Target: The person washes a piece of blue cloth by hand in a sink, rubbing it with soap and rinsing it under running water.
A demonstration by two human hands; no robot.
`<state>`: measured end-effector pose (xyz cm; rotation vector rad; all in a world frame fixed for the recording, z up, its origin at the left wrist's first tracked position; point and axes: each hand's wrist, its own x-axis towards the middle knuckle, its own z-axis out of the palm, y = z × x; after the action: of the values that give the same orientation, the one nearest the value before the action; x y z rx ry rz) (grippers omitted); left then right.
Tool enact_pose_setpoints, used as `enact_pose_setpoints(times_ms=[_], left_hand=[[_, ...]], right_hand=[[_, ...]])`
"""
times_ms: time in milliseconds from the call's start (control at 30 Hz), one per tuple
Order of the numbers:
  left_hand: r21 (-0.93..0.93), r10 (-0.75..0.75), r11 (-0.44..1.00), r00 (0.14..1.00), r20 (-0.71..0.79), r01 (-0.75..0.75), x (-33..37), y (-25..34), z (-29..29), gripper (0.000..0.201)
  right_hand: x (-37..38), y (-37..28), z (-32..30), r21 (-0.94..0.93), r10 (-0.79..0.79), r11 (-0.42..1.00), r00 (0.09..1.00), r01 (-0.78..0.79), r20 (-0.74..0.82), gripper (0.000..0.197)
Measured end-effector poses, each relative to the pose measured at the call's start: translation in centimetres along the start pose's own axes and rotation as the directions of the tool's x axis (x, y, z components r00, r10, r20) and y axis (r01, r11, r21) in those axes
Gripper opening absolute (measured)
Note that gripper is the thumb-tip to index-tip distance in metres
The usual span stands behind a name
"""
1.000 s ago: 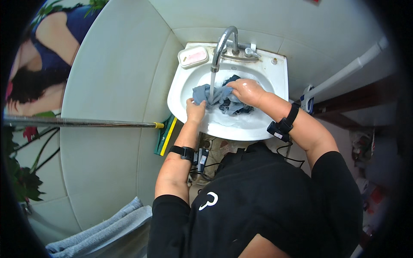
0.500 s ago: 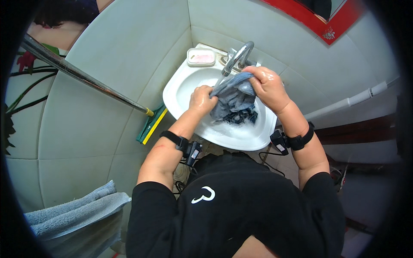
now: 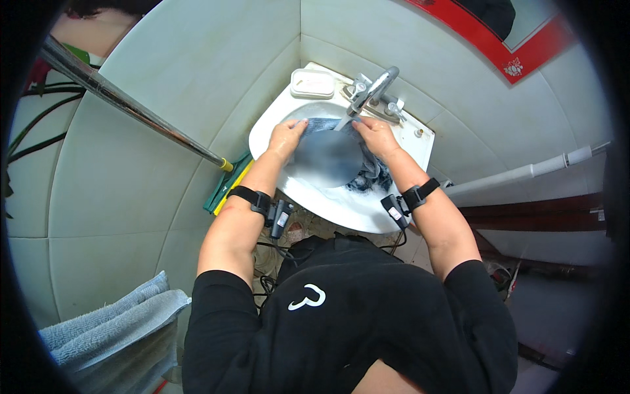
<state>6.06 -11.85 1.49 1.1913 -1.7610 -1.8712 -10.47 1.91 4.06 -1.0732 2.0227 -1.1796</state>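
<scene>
A wet grey-blue cloth (image 3: 321, 123) is stretched between my two hands over the white washbasin (image 3: 260, 139). My left hand (image 3: 286, 139) pinches its left end, thumb and fingers closed. At the other end, close under the tap (image 3: 379, 84), my right hand (image 3: 378, 136) grips the cloth too. Water runs from the spout onto the fabric between them. A blurred round patch hides the cloth's middle. Darker crumpled fabric (image 3: 373, 176) lies in the basin by my right wrist, with suds around it.
A white soap box (image 3: 312, 84) sits at the basin's back left corner. A squeegee (image 3: 230, 184) with a metal pole leans at the left. A blue-grey towel (image 3: 125, 322) hangs lower left. A white pipe (image 3: 525, 172) runs along the right wall, below a red-framed mirror (image 3: 489, 46).
My right hand has come down and left, below the tap. My left hand has shifted left, and the bunched cloth is now spread between both hands. The soap box now looks covered.
</scene>
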Motion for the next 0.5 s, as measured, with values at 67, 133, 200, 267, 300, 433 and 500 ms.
enact_pose_setpoints(times_ms=[67, 133, 200, 267, 300, 433, 500], left_hand=[[0.030, 0.056, 0.998, 0.998, 0.024, -0.057, 0.3, -0.6, 1.2, 0.027], [-0.059, 0.073, 0.996, 0.978, 0.196, -0.062, 0.7, -1.3, 1.5, 0.038], [0.145, 0.170, 0.970, 0.971, 0.170, -0.195, -1.1, -0.7, 2.7, 0.063], [0.161, 0.267, 0.942, 0.948, 0.172, -0.294, -0.9, -2.2, 4.1, 0.064], [0.189, 0.215, 0.951, 0.963, 0.160, -0.244, -0.2, -2.6, 3.9, 0.052], [-0.029, 0.165, 0.985, 0.982, -0.096, -0.169, 1.3, -4.3, 3.4, 0.022], [-0.022, 0.141, 0.989, 0.987, -0.082, -0.143, 1.7, -4.4, 3.3, 0.022]], right_hand=[[1.2, 0.6, 1.5, 0.096, 0.054, 0.994, 0.998, -0.055, 0.014, 0.026], [1.1, -1.7, 4.0, 0.287, 0.112, 0.951, 0.994, -0.111, 0.015, 0.028], [1.8, -1.5, 5.1, 0.434, 0.194, 0.869, 0.971, -0.238, 0.143, 0.029], [2.2, -1.0, 5.1, 0.551, 0.248, 0.753, 0.931, -0.360, 0.269, 0.032], [2.4, -1.1, 5.2, 0.529, 0.237, 0.762, 0.921, -0.374, 0.309, 0.035], [0.9, 0.3, 4.9, 0.014, 0.149, 0.988, 0.963, -0.156, 0.223, 0.060], [-0.6, 4.0, 4.9, -0.255, 0.138, 0.964, 0.955, -0.070, 0.261, 0.083]])
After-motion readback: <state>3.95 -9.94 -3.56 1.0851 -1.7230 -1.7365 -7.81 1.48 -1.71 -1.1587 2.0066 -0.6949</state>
